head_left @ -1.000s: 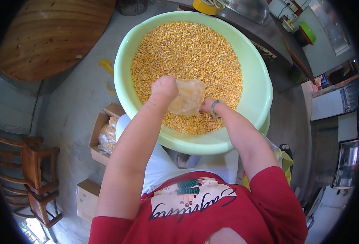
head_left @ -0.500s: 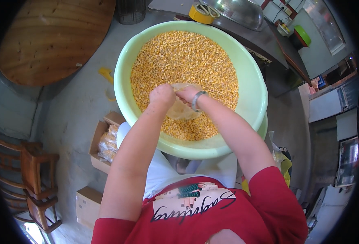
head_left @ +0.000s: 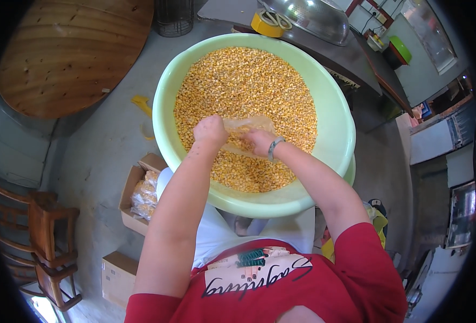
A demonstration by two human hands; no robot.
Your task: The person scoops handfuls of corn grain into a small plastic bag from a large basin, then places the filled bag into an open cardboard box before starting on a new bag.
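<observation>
A large pale green basin (head_left: 165, 107) full of dried yellow corn kernels (head_left: 248, 75) stands in front of me. Over the corn, my left hand (head_left: 210, 131) is closed on one side of a clear plastic bag (head_left: 256, 124). My right hand (head_left: 260, 142), with a bracelet (head_left: 273, 146) on its wrist, is at the bag with its fingers stretched out toward the left. Kernels show around those fingertips; whether the fingers are inside the bag or just in front of it is hard to tell.
Left of the basin, an open cardboard box (head_left: 130, 188) holds filled clear bags (head_left: 145, 194), with a closed box (head_left: 118, 277) nearer. Wooden chairs (head_left: 46, 226) and a round wooden tabletop (head_left: 76, 54) stand further left. Yellow tape (head_left: 267, 24) and a metal colander (head_left: 313, 19) lie on the far table.
My right hand has come off its grip on the bag and shifted slightly right and nearer, its fingers spreading. The bag appears more opened out. My left hand keeps its hold, slightly further left.
</observation>
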